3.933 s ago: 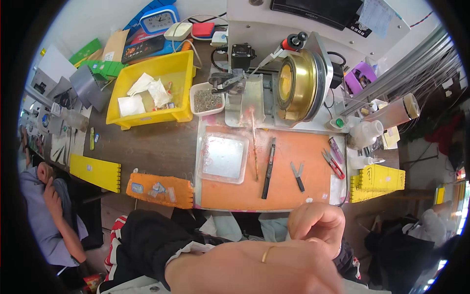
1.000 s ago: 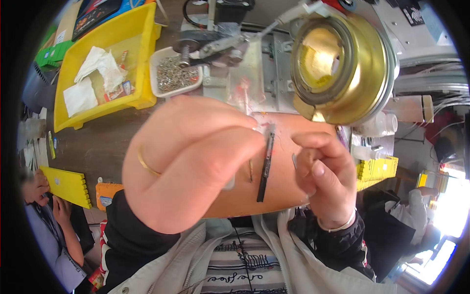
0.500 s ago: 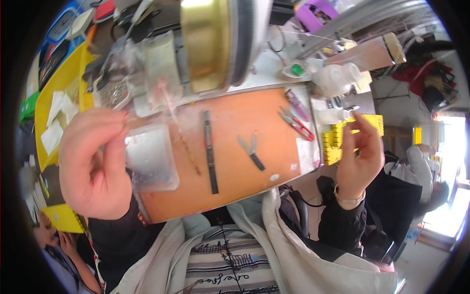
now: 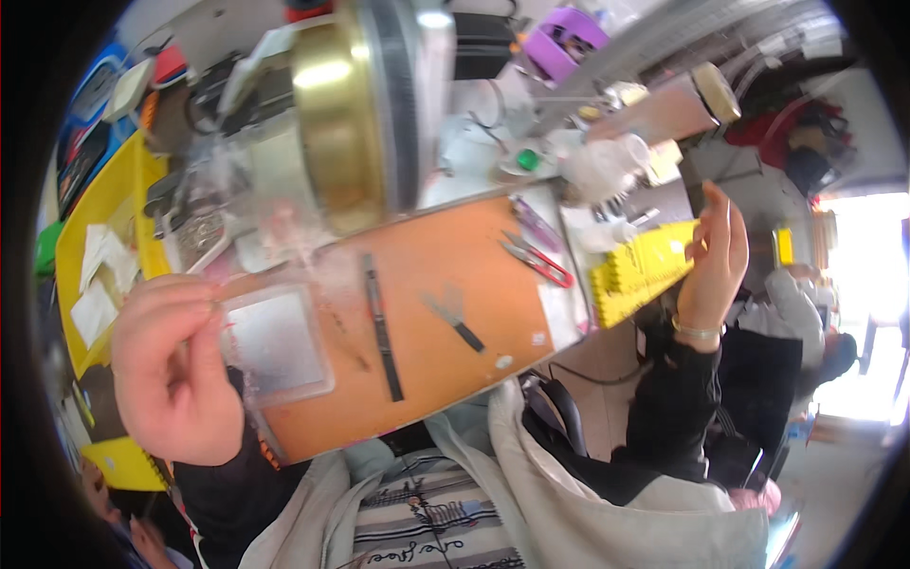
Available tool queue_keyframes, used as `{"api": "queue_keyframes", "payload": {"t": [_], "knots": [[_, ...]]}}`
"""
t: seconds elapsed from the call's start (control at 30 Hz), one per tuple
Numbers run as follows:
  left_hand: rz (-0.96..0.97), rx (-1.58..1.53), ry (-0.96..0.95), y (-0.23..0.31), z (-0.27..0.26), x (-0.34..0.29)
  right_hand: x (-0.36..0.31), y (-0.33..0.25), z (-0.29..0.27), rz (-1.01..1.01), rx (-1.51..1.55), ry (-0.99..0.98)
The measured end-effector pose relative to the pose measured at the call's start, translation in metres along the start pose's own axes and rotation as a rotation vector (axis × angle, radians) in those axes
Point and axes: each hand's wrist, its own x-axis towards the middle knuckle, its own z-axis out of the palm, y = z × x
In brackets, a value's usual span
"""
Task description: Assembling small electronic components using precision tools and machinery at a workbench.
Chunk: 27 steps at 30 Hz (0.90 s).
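While the left hand (image 4: 175, 379) hovers at the left edge of the clear square tray (image 4: 279, 345), its thumb and forefinger are pinched together, their tips toward the tray; whether anything is between them I cannot tell. The tray sits on the left part of the orange mat (image 4: 474, 247), its slightly longer sides running from upper left down to lower right. Well apart, the right hand (image 4: 716, 266) is raised beside the right end of the yellow toothed block (image 4: 646, 267), fingertips upward and loosely bent; I cannot tell how wide they stand from the thumb. That block's long axis climbs from lower left to upper right. Right of the tray, the black pen-like tool (image 4: 381, 332) lies nearly upright in view, its lower end tipped slightly right.
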Motion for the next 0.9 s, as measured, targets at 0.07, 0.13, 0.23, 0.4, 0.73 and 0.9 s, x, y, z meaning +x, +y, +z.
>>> {"api": "queue_keyframes", "payload": {"t": [0.07,0.13,0.23,0.4,0.73,0.9], "knots": [[0.054,-0.002,-0.049,-0.005,0.005,0.003,-0.011,0.03,-0.016,0.025,-0.267,-0.159],[0.084,-0.01,-0.089,-0.005,0.01,0.012,-0.02,0.041,-0.022,-0.057,-0.651,-0.294],[0.091,-0.007,-0.124,-0.008,0.009,0.011,-0.02,0.065,-0.026,-0.105,-0.819,-0.337],[0.068,-0.101,-0.102,-0.011,0.001,0.009,-0.026,0.053,-0.004,-0.009,-0.799,-0.367],[0.06,-0.153,-0.151,-0.016,-0.002,0.013,-0.091,-0.028,0.055,-0.247,-0.005,-0.275],[0.051,-0.194,-0.179,-0.018,-0.003,0.011,-0.106,-0.035,0.085,-0.426,0.406,-0.554]]}}
